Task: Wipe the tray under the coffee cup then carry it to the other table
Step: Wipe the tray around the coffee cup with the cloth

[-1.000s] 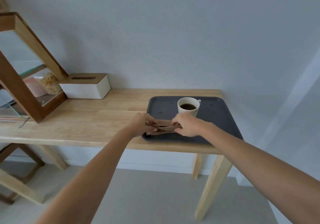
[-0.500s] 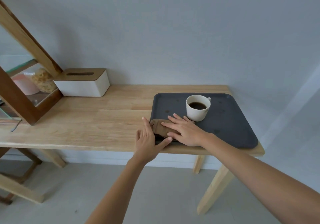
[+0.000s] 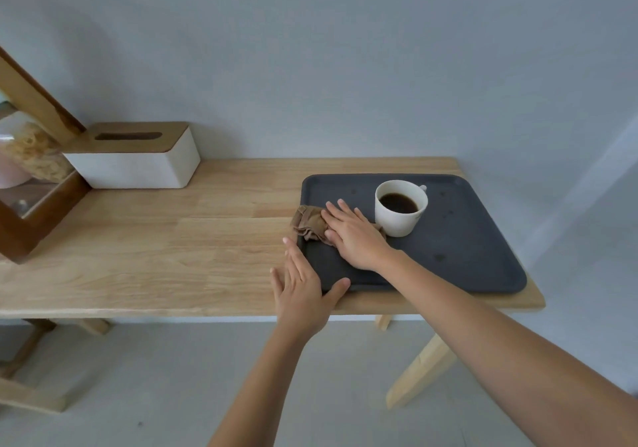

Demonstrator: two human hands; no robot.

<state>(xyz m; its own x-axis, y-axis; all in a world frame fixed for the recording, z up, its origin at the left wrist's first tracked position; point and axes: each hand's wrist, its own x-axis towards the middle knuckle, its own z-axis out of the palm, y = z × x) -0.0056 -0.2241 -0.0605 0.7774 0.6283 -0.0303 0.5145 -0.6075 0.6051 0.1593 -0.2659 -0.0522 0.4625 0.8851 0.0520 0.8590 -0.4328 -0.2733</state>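
A dark grey tray (image 3: 466, 246) lies on the right end of a light wooden table (image 3: 172, 250). On it stands a white cup (image 3: 400, 208) full of dark coffee, with a few dark spots on the tray around it. My right hand (image 3: 355, 236) lies flat on a crumpled brown cloth (image 3: 309, 224) at the tray's left side, just left of the cup. My left hand (image 3: 303, 291) rests against the tray's front left corner, fingers spread on the table and thumb on the rim.
A white tissue box (image 3: 138, 158) with a wooden lid stands at the back left. A slanted wooden frame with glass shelves (image 3: 31, 184) is at the far left edge. The wall runs right behind the table; grey floor lies below.
My right hand pushed the cloth away from me along the tray's left side, closer to the cup. My left hand let go of the cloth and settled at the tray's front corner.
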